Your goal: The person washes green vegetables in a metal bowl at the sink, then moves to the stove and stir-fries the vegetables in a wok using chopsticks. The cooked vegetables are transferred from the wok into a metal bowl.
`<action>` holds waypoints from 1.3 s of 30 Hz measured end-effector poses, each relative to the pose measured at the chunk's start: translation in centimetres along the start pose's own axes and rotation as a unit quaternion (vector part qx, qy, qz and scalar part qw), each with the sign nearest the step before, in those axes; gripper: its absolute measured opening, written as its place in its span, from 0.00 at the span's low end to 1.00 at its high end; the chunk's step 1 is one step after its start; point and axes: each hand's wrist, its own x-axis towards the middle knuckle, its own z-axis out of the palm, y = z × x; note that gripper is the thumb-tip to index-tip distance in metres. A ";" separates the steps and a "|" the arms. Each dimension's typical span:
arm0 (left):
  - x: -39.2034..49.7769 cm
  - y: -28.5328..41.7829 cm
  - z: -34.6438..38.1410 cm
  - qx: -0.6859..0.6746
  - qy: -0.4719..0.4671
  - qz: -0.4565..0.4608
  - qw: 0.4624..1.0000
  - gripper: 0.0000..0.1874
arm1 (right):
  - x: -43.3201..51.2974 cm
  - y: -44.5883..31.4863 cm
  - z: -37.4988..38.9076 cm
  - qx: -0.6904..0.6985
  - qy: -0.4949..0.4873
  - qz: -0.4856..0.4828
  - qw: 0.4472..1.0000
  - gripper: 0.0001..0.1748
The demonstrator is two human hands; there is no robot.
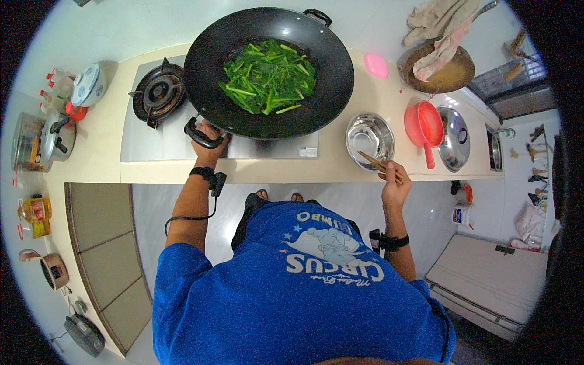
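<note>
A large black wok (333,86) stands on the gas stove (269,149), with chopped leafy greens (269,77) inside. My left hand (211,142) is at the stove's front, under the wok's near loop handle (200,136); handle and rim partly hide its fingers, so whether it grips anything is unclear. Wooden chopsticks (375,162) are held in my right hand (395,181), their tips over a shiny steel bowl (385,132) on the counter, right of the stove. The bowl seems to hold no food.
A bare burner (159,93) lies left of the wok. Beyond the steel bowl are a pink soap-box-like item (376,65), a red ladle (417,121), a metal lid (456,137) and an old wok (438,82) with cloth. A lidded bowl (93,89) and a pot (64,137) stand left.
</note>
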 end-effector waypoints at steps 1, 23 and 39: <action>0.0 0.0 0.0 0.003 -0.007 -0.006 1.000 0.30 | 0.0 0.0 0.0 0.003 -0.001 0.001 1.000 0.16; 0.3 -0.3 -0.2 -0.023 -0.005 0.006 1.000 0.18 | -0.8 -0.6 1.6 -0.012 -0.002 -0.011 1.000 0.16; 0.1 -0.8 0.8 0.014 -0.058 -0.046 0.997 0.21 | -1.7 -8.5 1.3 -0.030 0.007 -0.103 0.994 0.14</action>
